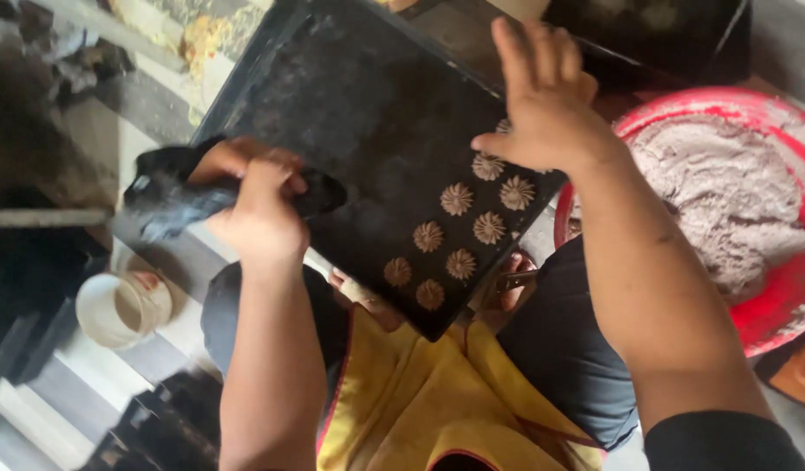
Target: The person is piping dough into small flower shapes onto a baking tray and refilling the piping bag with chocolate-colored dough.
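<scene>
The large black rectangular metal baking tray (367, 113) lies tilted across the person's lap, its long axis running from the upper left down to the lower right, with one corner pointing down at the yellow apron (420, 401). The left edge of the tray hangs over a striped grey-and-white floor (149, 105), and most of the dark surface is bare — only the lower right end carries piped swirl-shaped pale brown biscuits (459, 231), set in short rows near the right edge.

The left hand (258, 205) is closed tight around a black piping bag (180, 201), held at the tray's left edge, the bag lying crosswise with its dark tip reaching onto the metal. The right hand (546, 100) rests on the tray's right edge just above the biscuits, fingers stretched out and together, thumb low — it grips nothing that can be seen, only presses on the rim.

Just beside the right forearm sits a round red plastic basin (768, 305) filled with pale brownish dough (725, 192). A small white cup-like container (115, 310) stands on the floor to the lower left, well apart from the tray. Another dark tray (655, 35) shows at the top right.
</scene>
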